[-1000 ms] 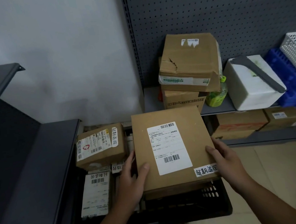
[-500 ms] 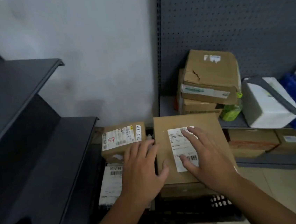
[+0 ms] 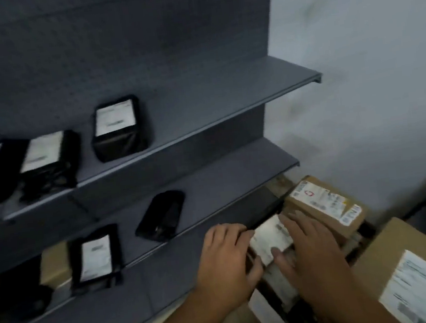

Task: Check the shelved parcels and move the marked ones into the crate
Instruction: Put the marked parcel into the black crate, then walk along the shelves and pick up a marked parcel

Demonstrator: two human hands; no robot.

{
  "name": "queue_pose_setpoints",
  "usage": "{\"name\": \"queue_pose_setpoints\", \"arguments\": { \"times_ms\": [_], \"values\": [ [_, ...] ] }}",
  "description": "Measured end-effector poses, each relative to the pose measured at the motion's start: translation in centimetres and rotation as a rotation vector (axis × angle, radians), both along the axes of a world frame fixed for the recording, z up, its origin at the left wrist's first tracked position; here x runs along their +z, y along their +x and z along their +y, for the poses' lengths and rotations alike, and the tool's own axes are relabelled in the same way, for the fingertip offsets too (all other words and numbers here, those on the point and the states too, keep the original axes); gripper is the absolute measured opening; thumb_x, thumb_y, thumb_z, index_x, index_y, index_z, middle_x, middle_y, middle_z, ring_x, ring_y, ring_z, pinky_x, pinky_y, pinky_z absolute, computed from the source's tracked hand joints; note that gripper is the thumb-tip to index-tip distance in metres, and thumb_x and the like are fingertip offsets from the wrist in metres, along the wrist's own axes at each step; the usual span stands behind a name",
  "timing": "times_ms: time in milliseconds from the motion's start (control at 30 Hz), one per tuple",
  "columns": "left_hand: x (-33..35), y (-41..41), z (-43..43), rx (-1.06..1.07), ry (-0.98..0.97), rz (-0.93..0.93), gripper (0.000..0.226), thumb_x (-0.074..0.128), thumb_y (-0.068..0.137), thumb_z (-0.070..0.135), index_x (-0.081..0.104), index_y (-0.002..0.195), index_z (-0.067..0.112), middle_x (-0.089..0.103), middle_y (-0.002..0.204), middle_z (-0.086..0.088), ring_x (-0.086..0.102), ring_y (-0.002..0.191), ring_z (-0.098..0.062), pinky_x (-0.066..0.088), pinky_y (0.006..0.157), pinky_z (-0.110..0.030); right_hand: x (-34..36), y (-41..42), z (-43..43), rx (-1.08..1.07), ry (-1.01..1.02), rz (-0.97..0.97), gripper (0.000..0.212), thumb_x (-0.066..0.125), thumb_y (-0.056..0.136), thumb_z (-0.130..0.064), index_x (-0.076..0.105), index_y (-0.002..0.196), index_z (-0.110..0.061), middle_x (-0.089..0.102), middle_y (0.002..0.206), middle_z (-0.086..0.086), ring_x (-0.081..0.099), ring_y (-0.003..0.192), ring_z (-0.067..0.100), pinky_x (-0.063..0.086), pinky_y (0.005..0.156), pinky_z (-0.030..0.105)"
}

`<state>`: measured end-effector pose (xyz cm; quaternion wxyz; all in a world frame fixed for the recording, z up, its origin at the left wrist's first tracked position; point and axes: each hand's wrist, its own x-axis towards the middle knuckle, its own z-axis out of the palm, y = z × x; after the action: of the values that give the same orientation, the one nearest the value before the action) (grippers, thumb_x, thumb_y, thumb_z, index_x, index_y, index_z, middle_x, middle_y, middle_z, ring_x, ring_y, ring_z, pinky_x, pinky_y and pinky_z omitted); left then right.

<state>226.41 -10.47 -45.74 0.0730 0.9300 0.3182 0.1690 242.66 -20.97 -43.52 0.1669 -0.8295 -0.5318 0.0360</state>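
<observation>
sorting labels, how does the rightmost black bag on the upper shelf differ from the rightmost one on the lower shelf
The upper bag shows a white label on its top face; the lower bag shows none. The upper bag looks boxy and full; the lower bag looks flatter, with a rounded end. Both are black and sit on the grey shelving.

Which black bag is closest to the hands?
The plain black bag on the lower shelf, left of the left hand; its neighbour bears a white label.
</observation>
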Motion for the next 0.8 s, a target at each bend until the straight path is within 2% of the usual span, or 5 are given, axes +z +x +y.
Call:
{"name": "queue_pose_setpoints", "arguments": {
  "times_ms": [67, 233, 367, 500, 800],
  "values": [
    [-0.4, -3.3, -1.8, 0.118, -0.018, 0.037, 0.048, 0.058, 0.085, 0.053, 0.067, 0.125, 0.026, 0.062, 0.120, 0.007, 0.059, 0.114, -0.020, 0.048, 0.103, -0.041, -0.2, -1.7, 1.0, 0.128, -0.027, 0.021, 0.064, 0.057, 0.090, -0.051, 0.055, 0.143, -0.016, 0.061, 0.137, 0.006, 0.056, 0.127, 0.032, 0.048, 0.104, 0.049],
    [0.5, -13.1, -6.3, 0.475, -0.005, 0.112, 0.052, 0.054, 0.085, 0.056, 0.064, 0.127, 0.027, 0.061, 0.121, 0.007, 0.057, 0.114, -0.021, 0.047, 0.104, -0.041, -0.3, -9.8, 2.8, 0.485, -0.112, 0.123, 0.067, 0.043, 0.100, -0.058, 0.026, 0.159, -0.029, 0.035, 0.156, -0.010, 0.031, 0.144, 0.015, 0.025, 0.120, 0.031],
    [1.2, -22.3, -11.4, 0.789, 0.008, 0.142, 0.047, 0.056, 0.084, 0.055, 0.067, 0.119, 0.026, 0.062, 0.117, 0.006, 0.060, 0.109, -0.023, 0.046, 0.100, -0.040, 0.9, -18.9, 3.3, 0.772, -0.161, 0.141, 0.065, 0.043, 0.100, -0.058, 0.027, 0.158, -0.032, 0.036, 0.156, -0.012, 0.035, 0.143, 0.014, 0.025, 0.117, 0.030],
    [2.0, -29.6, -17.2, 1.045, -0.011, 0.102, 0.047, 0.057, 0.085, 0.054, 0.065, 0.124, 0.028, 0.063, 0.121, 0.009, 0.059, 0.113, -0.019, 0.047, 0.101, -0.038, 1.8, -27.2, 2.2, 1.007, -0.180, 0.132, 0.064, 0.039, 0.101, -0.059, 0.024, 0.158, -0.033, 0.036, 0.155, -0.016, 0.035, 0.142, 0.011, 0.028, 0.116, 0.030],
    [2.1, -39.6, -25.9, 1.278, 0.011, 0.029, 0.046, 0.057, 0.087, 0.054, 0.065, 0.125, 0.028, 0.062, 0.120, 0.011, 0.060, 0.111, -0.015, 0.048, 0.102, -0.037, 2.6, -39.6, -3.0, 1.254, -0.226, 0.085, 0.065, 0.037, 0.104, -0.056, 0.017, 0.160, -0.032, 0.033, 0.157, -0.015, 0.030, 0.146, 0.009, 0.025, 0.120, 0.031]
  ]
}}
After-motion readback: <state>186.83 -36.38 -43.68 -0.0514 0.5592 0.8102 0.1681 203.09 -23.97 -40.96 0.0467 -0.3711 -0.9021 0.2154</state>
